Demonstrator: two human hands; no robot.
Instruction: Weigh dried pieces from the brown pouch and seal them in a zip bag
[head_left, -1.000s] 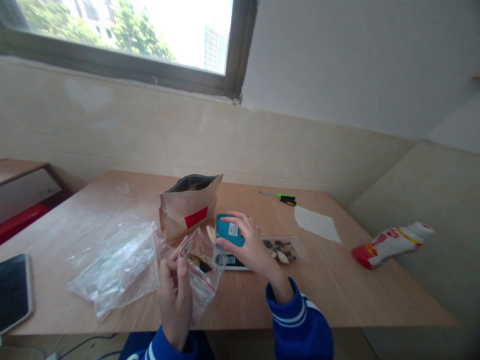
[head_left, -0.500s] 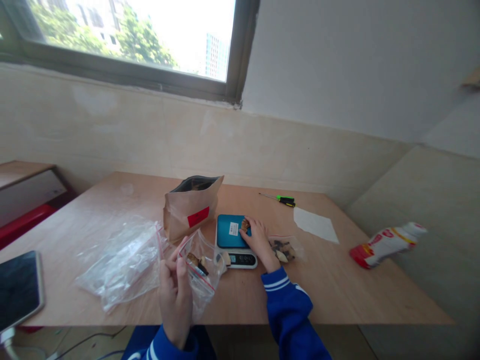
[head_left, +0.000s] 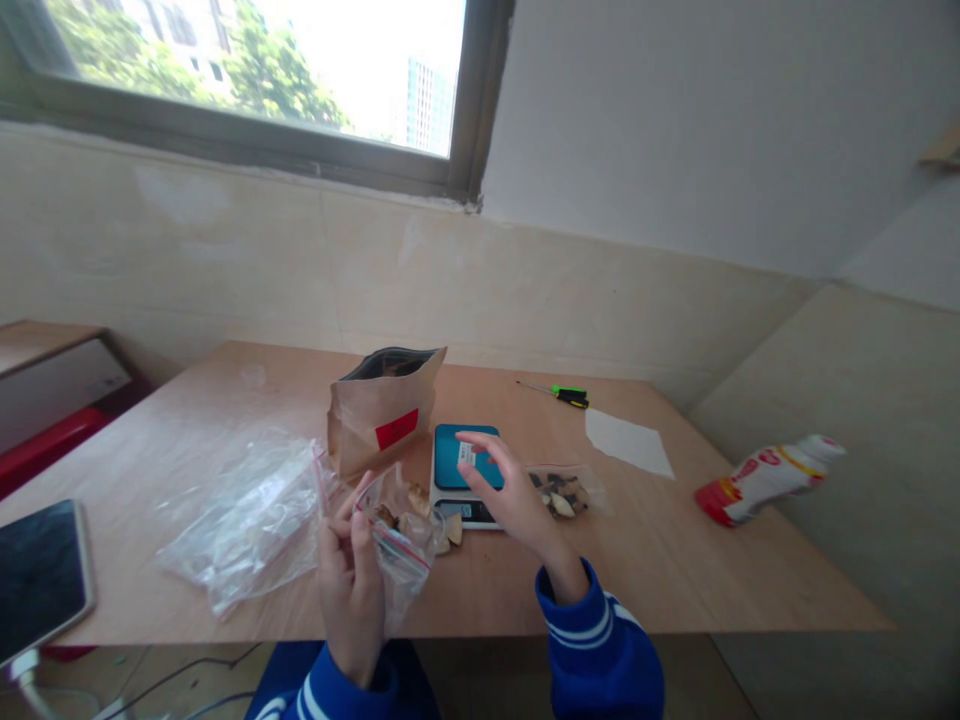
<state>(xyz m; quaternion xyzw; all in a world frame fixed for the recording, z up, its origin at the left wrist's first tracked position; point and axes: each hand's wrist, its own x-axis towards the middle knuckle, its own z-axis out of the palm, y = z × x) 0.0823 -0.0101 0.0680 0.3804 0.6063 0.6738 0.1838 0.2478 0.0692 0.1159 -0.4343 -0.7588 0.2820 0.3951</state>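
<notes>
My left hand (head_left: 349,585) is closed on a small clear zip bag (head_left: 401,545) with a red seal, holding it up over the table's near edge. The bag holds a few brown and pale dried pieces. My right hand (head_left: 502,490) hovers with fingers spread over a small teal-topped digital scale (head_left: 454,455), holding nothing. One pale dried piece (head_left: 453,528) lies on the table between the bag and the scale. Just behind the bag stands an open brown paper pouch (head_left: 382,410) with a red label.
A pile of clear zip bags (head_left: 240,515) lies at left, a phone (head_left: 37,580) at the near left edge. Right of the scale lies a filled clear bag (head_left: 566,492). Farther back are a green-handled screwdriver (head_left: 566,395) and white paper (head_left: 626,442). A white-and-red bottle (head_left: 765,478) lies at right.
My right hand reached to the scale's top, then pulled back toward the held bag with fingers spread. The bag now shows more dried pieces near its mouth. My left hand barely moved.
</notes>
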